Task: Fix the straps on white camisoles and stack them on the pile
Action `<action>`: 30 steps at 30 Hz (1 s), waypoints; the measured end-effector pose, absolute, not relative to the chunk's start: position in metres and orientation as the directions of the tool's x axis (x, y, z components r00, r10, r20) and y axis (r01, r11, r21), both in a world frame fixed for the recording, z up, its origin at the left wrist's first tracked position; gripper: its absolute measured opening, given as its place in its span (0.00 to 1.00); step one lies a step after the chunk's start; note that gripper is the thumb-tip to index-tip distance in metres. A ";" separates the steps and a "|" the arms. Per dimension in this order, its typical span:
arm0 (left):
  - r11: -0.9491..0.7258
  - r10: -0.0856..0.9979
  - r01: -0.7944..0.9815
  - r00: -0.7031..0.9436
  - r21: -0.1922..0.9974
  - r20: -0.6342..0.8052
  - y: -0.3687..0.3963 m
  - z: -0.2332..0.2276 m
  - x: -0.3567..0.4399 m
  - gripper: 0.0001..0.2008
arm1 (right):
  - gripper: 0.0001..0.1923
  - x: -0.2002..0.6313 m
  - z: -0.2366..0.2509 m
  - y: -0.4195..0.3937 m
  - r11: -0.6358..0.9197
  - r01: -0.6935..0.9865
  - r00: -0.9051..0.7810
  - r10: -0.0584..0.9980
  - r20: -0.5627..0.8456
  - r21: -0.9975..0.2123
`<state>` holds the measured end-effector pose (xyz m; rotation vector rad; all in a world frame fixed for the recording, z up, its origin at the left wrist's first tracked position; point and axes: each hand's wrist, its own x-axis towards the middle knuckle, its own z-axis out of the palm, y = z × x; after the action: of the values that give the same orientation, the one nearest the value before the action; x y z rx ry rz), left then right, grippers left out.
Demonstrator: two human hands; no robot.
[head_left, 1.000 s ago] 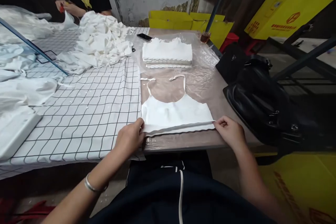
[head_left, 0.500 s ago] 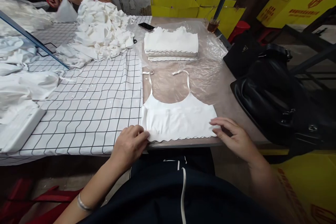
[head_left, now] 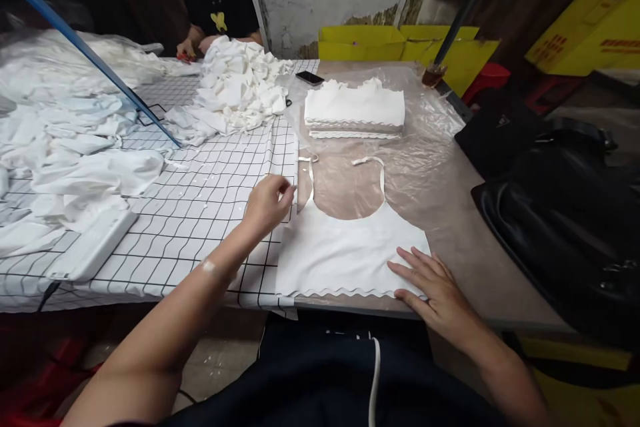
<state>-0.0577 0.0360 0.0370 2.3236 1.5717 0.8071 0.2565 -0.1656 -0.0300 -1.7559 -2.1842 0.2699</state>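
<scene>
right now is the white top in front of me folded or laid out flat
Laid flat: the white top lies spread on the table, straps extended, right hand pressing its lower corner.

I'm in a small garment workshop: heaps of white tops [head_left: 240, 90] on my worktop [head_left: 450, 213], a folded stack [head_left: 355, 107], yellow cartons [head_left: 400, 50] far behind.

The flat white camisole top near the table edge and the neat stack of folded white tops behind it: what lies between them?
In the head view, only the camisole top's two thin straps on clear plastic sheet; nothing else before the stack.
</scene>
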 end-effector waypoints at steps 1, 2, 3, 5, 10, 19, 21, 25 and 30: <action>-0.460 0.875 0.801 0.337 0.383 0.347 0.065 0.032 -0.047 0.10 | 0.21 0.256 -0.030 -0.165 0.223 0.910 -0.187 0.973 0.136 -0.348; -0.522 0.837 0.806 0.421 0.278 0.350 0.092 0.027 -0.037 0.16 | 0.21 0.255 -0.031 -0.165 0.221 0.909 -0.184 0.973 0.136 -0.353; -0.590 0.796 0.784 0.523 0.196 0.305 0.117 0.024 -0.029 0.19 | 0.21 0.254 -0.031 -0.165 0.218 0.908 -0.181 0.974 0.133 -0.358; -0.692 0.721 0.715 0.677 0.098 0.148 0.156 0.020 -0.018 0.21 | 0.21 0.254 -0.032 -0.168 0.210 0.902 -0.177 0.977 0.120 -0.377; -0.832 0.547 0.549 0.836 0.073 -0.046 0.191 0.040 -0.004 0.09 | 0.18 0.259 -0.016 -0.162 0.167 0.843 -0.131 0.986 0.106 -0.512; -0.678 0.640 0.718 0.682 0.156 -0.353 0.199 0.113 0.013 0.06 | 0.15 0.213 0.050 -0.014 -0.277 0.163 0.007 0.960 -0.280 -0.947; -0.677 0.659 0.724 0.676 0.131 -0.330 0.187 0.122 0.013 0.07 | 0.11 0.191 0.051 0.012 -0.417 -0.011 -0.094 0.905 -0.415 -0.909; -0.645 0.679 0.746 0.660 0.168 -0.322 0.142 0.134 0.013 0.08 | 0.22 0.152 0.049 0.036 -0.616 -0.332 -0.267 0.788 -0.555 -0.714; -0.657 0.519 0.617 0.787 0.434 -0.333 0.111 0.134 0.000 0.13 | 0.21 0.136 0.042 0.037 -0.616 -0.515 -0.349 0.786 -0.511 -0.596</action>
<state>0.0001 0.1115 0.1339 2.4396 0.8443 -0.2434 0.1364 0.0373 0.0415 -1.0165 -0.4243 2.0291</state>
